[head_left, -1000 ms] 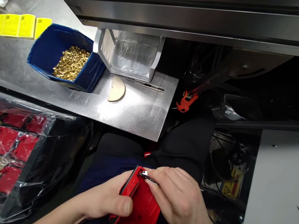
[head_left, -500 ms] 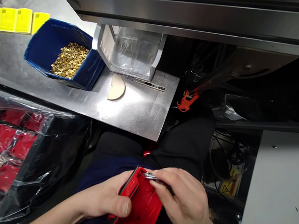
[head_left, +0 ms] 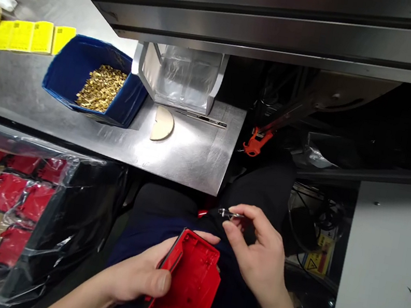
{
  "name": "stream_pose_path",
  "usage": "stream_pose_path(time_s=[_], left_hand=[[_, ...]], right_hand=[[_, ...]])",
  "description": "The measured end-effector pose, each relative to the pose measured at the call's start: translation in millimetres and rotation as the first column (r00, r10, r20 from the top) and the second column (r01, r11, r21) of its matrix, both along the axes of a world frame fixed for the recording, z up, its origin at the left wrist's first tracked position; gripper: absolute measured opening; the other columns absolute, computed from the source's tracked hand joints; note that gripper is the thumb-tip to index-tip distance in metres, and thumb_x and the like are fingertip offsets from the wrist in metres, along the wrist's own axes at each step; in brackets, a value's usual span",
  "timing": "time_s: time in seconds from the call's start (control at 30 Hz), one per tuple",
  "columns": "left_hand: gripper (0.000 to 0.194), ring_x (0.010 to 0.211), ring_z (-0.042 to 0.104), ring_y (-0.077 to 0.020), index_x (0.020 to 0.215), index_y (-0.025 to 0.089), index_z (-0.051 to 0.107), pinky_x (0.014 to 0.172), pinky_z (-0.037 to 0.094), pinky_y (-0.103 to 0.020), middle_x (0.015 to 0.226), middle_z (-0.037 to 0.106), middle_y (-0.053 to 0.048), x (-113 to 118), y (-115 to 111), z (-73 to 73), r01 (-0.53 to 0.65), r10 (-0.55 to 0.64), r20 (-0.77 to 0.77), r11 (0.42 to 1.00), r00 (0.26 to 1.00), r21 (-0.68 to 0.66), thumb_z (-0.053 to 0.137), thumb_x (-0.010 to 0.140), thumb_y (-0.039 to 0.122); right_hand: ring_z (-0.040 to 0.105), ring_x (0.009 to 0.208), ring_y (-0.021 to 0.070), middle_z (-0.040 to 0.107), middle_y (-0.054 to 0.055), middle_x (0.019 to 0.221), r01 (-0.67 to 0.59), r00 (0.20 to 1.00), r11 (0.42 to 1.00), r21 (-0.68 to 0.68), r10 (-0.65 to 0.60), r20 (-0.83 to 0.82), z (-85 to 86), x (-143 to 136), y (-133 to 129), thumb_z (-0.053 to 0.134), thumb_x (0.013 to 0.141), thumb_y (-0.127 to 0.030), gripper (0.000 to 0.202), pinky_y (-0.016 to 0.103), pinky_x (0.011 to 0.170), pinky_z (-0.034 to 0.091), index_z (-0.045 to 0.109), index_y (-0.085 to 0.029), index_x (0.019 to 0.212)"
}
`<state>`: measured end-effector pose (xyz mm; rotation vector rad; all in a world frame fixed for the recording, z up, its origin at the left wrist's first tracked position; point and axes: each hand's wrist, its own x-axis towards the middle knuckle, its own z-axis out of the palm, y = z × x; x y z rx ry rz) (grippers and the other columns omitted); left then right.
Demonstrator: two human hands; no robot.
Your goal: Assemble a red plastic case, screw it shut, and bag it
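Note:
My left hand [head_left: 141, 277] is wrapped round the left side of a red plastic housing [head_left: 189, 288], thumb over its near rim. The housing is a hollow shell with its inside facing up and small moulded posts within. A dark edging runs along its left side. Above and right of the housing, apart from it, my right hand [head_left: 260, 260] pinches a small shiny metal tool [head_left: 227, 213] between thumb and fingers. The tool's tip points left; its exact kind does not show, and part of it is hidden by the fingers.
On the steel bench stand a blue bin [head_left: 59, 72] of small brass parts [head_left: 102, 88] and a grey bin [head_left: 143, 67] with clear bags. A half-round pale piece [head_left: 163, 125] and a thin knife-like tool [head_left: 207, 119] lie in front. Bagged red housings [head_left: 6, 191] fill a box at left.
My right hand has drawn the metal tool up and away from the housing's upper corner. The housing has shifted slightly left in my left hand. The whole view has moved a little.

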<state>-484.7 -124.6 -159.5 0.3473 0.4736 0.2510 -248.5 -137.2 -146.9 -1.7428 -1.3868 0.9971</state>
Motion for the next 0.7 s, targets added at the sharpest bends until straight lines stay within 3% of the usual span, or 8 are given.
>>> stream_pose_path(time_s=[0.1, 0.2, 0.3, 0.4, 0.57, 0.7], left_hand=[[0.102, 0.122, 0.065, -0.0383, 0.156, 0.022, 0.043, 0.106, 0.048, -0.054, 0.141, 0.063, -0.022, -3, -7, -2.4, -0.067, 0.067, -0.006, 0.998, 0.998, -0.018, 0.076, 0.075, 0.075], [0.100, 0.119, 0.066, -0.0386, 0.156, 0.023, 0.042, 0.105, 0.048, -0.058, 0.141, 0.062, -0.022, -6, -12, -4.6, -0.124, 0.124, 0.014, 0.992, 0.992, -0.012, 0.074, 0.077, 0.075], [0.100, 0.123, 0.064, -0.0403, 0.157, 0.027, 0.041, 0.108, 0.046, -0.062, 0.146, 0.058, -0.021, -10, -15, -5.9, -0.146, 0.146, -0.005, 0.989, 0.989, 0.012, 0.078, 0.076, 0.072], [0.102, 0.132, 0.059, -0.0422, 0.157, 0.031, 0.040, 0.112, 0.042, -0.064, 0.150, 0.056, -0.020, -13, -18, -6.9, -0.155, 0.155, -0.021, 0.988, 0.988, 0.025, 0.081, 0.073, 0.070], [0.110, 0.137, 0.054, -0.0426, 0.158, 0.034, 0.038, 0.114, 0.039, -0.063, 0.155, 0.051, -0.020, -11, -17, -7.1, -0.161, 0.161, -0.015, 0.987, 0.987, -0.007, 0.089, 0.066, 0.065], [0.112, 0.135, 0.058, -0.0410, 0.158, 0.034, 0.037, 0.115, 0.039, -0.062, 0.156, 0.050, -0.020, -8, -15, -8.0, -0.152, 0.152, 0.008, 0.987, 0.988, -0.048, 0.093, 0.064, 0.060]], right_hand=[[0.069, 0.081, 0.0173, 0.070, 0.001, 0.093, 0.077, 0.997, 0.996, -0.038, -0.077, 0.012, -28.2, -8, 21, 0.067, 0.096, -0.036, 0.022, 0.029, 0.075, 0.056, 0.059, -0.025, 0.114], [0.067, 0.074, 0.0177, 0.069, -0.002, 0.088, 0.003, 0.991, 0.985, -0.173, 0.020, 0.133, -62.0, -13, 44, 0.066, 0.095, -0.037, 0.019, 0.029, 0.070, 0.051, 0.057, -0.026, 0.107], [0.064, 0.068, 0.0189, 0.064, -0.003, 0.078, -0.020, 0.976, 0.969, -0.246, 0.072, 0.206, -80.3, -12, 54, 0.066, 0.093, -0.038, 0.015, 0.029, 0.065, 0.045, 0.059, -0.026, 0.099], [0.064, 0.069, 0.0180, 0.063, -0.003, 0.077, -0.002, 0.985, 0.974, -0.228, 0.042, 0.170, -78.7, -6, 49, 0.062, 0.096, -0.044, 0.021, 0.028, 0.066, 0.047, 0.059, -0.024, 0.102], [0.065, 0.074, 0.0162, 0.070, 0.003, 0.093, 0.004, 0.994, 0.978, -0.207, 0.020, 0.110, -66.3, 0, 32, 0.053, 0.100, -0.053, 0.032, 0.026, 0.068, 0.051, 0.063, -0.022, 0.100], [0.066, 0.069, 0.0166, 0.071, 0.001, 0.084, 0.013, 0.989, 0.976, -0.219, 0.019, 0.144, -64.1, -3, 33, 0.053, 0.101, -0.053, 0.032, 0.026, 0.065, 0.049, 0.063, -0.023, 0.099]])
